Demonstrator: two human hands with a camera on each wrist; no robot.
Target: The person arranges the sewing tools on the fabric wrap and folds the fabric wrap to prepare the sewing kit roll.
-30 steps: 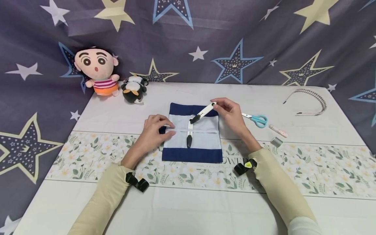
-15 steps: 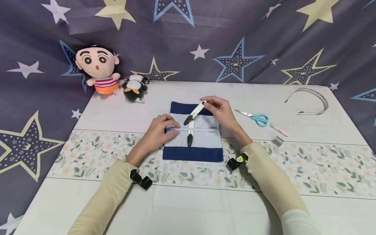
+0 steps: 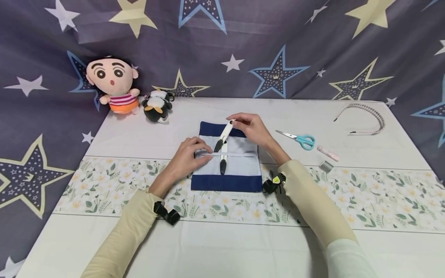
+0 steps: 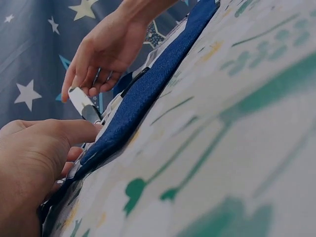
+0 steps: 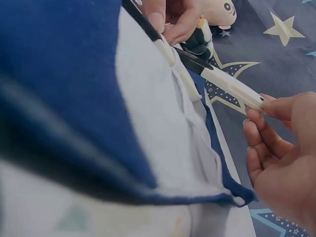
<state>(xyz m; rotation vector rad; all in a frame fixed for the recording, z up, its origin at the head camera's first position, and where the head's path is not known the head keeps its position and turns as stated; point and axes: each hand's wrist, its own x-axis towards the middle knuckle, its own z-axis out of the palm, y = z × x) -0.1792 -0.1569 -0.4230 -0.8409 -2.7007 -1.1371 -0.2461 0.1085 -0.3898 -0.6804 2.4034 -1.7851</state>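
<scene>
- Dark star-printed backdrop (image 3: 222, 46) rises along the far edge of the white counter (image 3: 222, 247), and a floral band (image 3: 243, 214) crosses the counter from side to side
- Near the middle, the fabric piece (image 3: 243, 166) lies flat, its pale centre bordered by navy along the far and near edges; its near edge rests on the floral band, its far edge on white counter short of the backdrop
- At the fabric's left edge, the left hand (image 3: 190, 153) grips the cloth, thumb and forefinger by the pale seam that runs across the centre
- Above the far half of the fabric, the right hand (image 3: 255, 129) pinches the upper end of a white strip with a black tip (image 3: 226, 132), which slants down to the left, black end lowest and just short of the seam
- Beside that black end, a second white strip (image 3: 224, 159) lies lengthwise across the seam, its black tip towards the near navy border; whether it runs over or under the seam I cannot tell
- To the right, a strip of counter separates the fabric from the blue-handled scissors (image 3: 306, 142), whose blades point towards the right hand
- Beyond the handles sit a small pinkish stick (image 3: 328, 153) and a grey spool (image 3: 326, 166), near each other; a headband (image 3: 381, 119) lies well apart, by the far right corner
- Against the backdrop at far left, a plush doll (image 3: 112, 83) and a penguin toy (image 3: 156, 106) sit side by side, well apart from both hands
- Between the two sleeves, plain white counter stretches from the floral band to the person's side
</scene>
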